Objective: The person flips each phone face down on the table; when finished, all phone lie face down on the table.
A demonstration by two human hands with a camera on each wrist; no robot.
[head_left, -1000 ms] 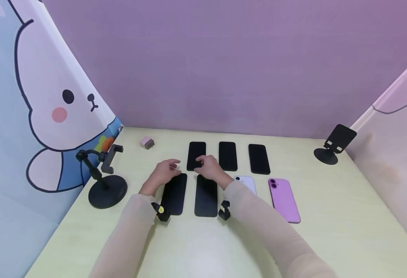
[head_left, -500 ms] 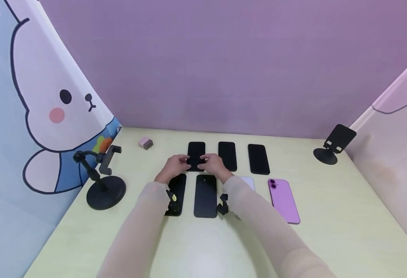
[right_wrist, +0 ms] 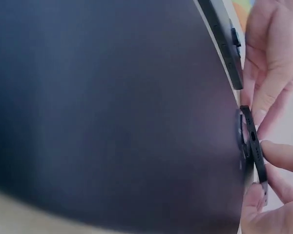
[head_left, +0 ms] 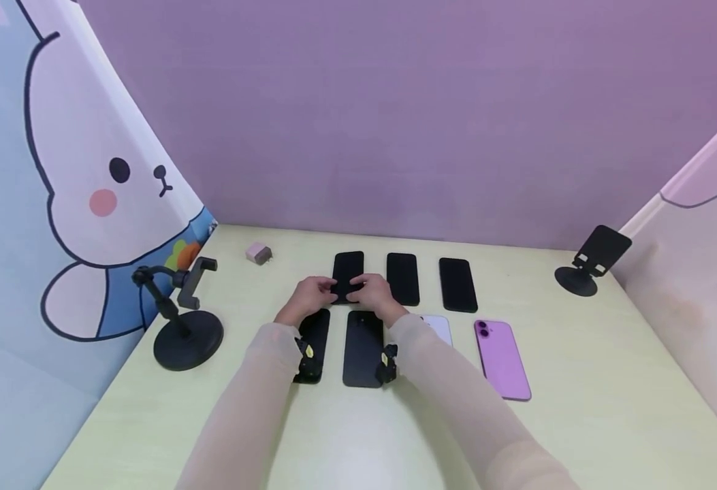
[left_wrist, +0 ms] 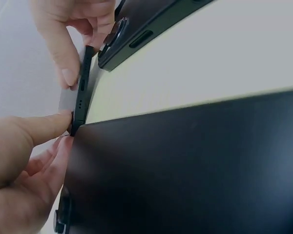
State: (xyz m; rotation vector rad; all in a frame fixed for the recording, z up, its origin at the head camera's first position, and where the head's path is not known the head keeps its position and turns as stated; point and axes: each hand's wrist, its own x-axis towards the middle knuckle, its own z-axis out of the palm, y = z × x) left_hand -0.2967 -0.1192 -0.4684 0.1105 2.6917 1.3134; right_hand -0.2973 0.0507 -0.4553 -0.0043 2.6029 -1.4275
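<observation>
Both hands meet at a black smartphone lying screen up at the left of the back row. My left hand pinches its left edge near the front corner, and my right hand does the same on the right. In the left wrist view the smartphone's port end shows between the fingertips of the two hands. The right wrist view shows that smartphone end with thumbs and fingers at both corners. Under my left wrist lies a black phone; beside it is a dark phone with its camera side up.
Two more black phones continue the back row. A white phone, partly hidden by my right sleeve, and a purple phone lie in front. Stands flank the table; a pink charger sits back left.
My left hand has moved right and my right hand slightly forward, from above the front phones onto the edges of the back-left smartphone. The phones have kept their places.
</observation>
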